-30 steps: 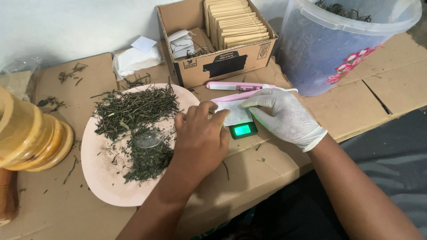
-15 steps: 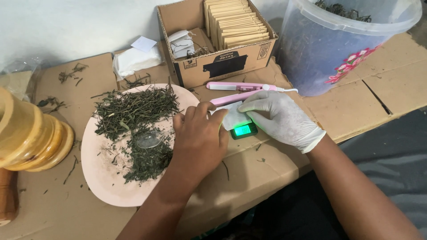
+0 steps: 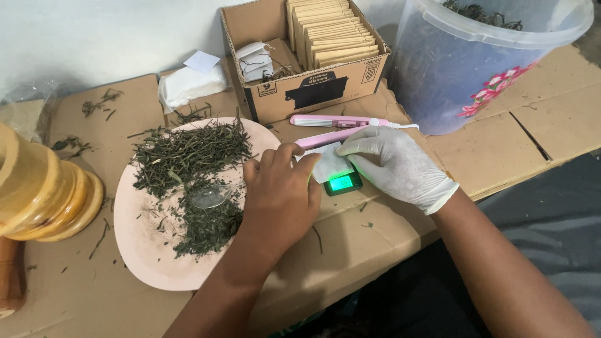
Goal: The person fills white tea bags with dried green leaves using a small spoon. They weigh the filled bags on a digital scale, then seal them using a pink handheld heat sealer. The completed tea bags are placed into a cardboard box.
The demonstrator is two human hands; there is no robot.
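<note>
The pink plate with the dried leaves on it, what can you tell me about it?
The round, pale pink plate lies flat on the brown cardboard surface. Dark green dried leaves and stems cover its upper half, with a clear plastic spoon among them. The bare left hand overlaps its right edge.

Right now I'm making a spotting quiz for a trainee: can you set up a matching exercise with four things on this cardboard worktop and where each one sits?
Things:
1. small scale
2. clear spoon
3. pink flat iron
4. brown packets

Places:
A. standing in rows inside the cardboard box
B. lying on the pink plate among dried leaves
C. between the left hand and the gloved right hand, display lit green
D. lying in front of the box, beyond the hands

Pairs: 1-C, 2-B, 3-D, 4-A
</note>
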